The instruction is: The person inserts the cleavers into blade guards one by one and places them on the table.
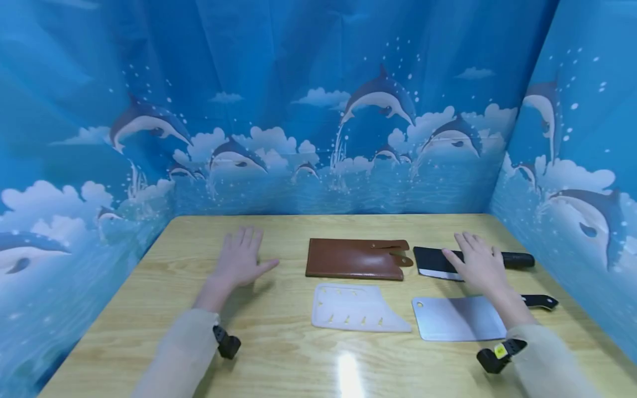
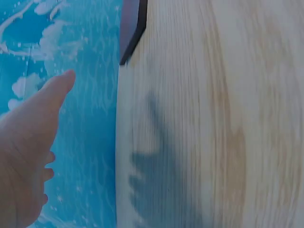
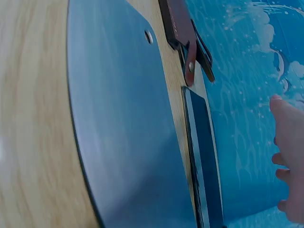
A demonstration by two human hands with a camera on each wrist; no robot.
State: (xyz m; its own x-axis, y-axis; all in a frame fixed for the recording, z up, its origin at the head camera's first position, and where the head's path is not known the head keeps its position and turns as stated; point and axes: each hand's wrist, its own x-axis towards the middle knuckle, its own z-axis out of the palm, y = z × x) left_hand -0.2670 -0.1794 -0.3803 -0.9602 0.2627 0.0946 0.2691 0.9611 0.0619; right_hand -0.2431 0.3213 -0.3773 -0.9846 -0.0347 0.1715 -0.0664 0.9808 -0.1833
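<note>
My left hand (image 1: pixel 239 258) is held over the left part of the table with its fingers spread and nothing in it. Over on the right, my right hand (image 1: pixel 479 262) reaches out with straight fingers, overlapping a black-bladed cleaver (image 1: pixel 434 261) in the head view. Nearer to me lies a silver cleaver (image 1: pixel 453 319) with a black handle, partly covered by the right forearm. A brown leather sheath (image 1: pixel 353 258) with snap straps lies left of the black cleaver. Just in front of the sheath is a translucent white plastic blade guard (image 1: pixel 350 309) with small slots.
Everything lies flat on a light wood table (image 1: pixel 278 359). A blue curtain (image 1: pixel 298 110) printed with dolphins surrounds its back and sides. Each wrist wears a small black camera, one on the left sleeve (image 1: pixel 186 342) and one on the right.
</note>
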